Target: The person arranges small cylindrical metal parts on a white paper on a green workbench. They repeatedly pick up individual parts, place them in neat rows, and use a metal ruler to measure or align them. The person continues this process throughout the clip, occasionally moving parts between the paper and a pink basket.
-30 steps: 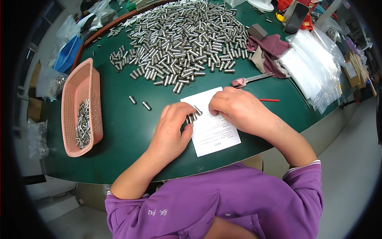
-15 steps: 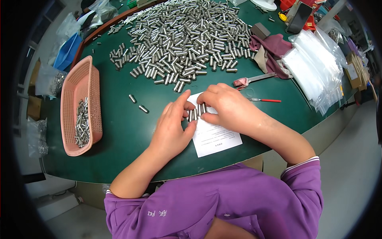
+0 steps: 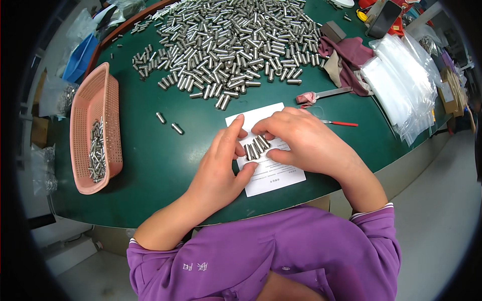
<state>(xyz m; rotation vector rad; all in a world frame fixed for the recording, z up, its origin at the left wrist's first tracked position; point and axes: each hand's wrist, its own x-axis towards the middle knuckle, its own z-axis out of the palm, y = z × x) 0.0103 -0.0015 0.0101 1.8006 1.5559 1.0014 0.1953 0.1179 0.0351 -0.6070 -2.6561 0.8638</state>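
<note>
A short row of steel pins lies side by side, slightly fanned, on a printed white sheet in front of me. My left hand is at the row's left end, thumb and fingers apart. Curved around the right end is my right hand, its thumb below and its fingers above the pins. The right fingertips are very near the pins; whether they touch is hard to see. Beyond the sheet spreads a big heap of loose steel pins.
Two single pins lie left of the sheet. A pink plastic basket at the left holds smaller metal pieces. To the right are a red-handled tool, a wrapped metal bar, a maroon cloth and clear plastic bags.
The row of pins now shows more fully and fans out between my hands. My right hand has shifted right and its fingers have spread from the pins. The whole view has shifted slightly.
</note>
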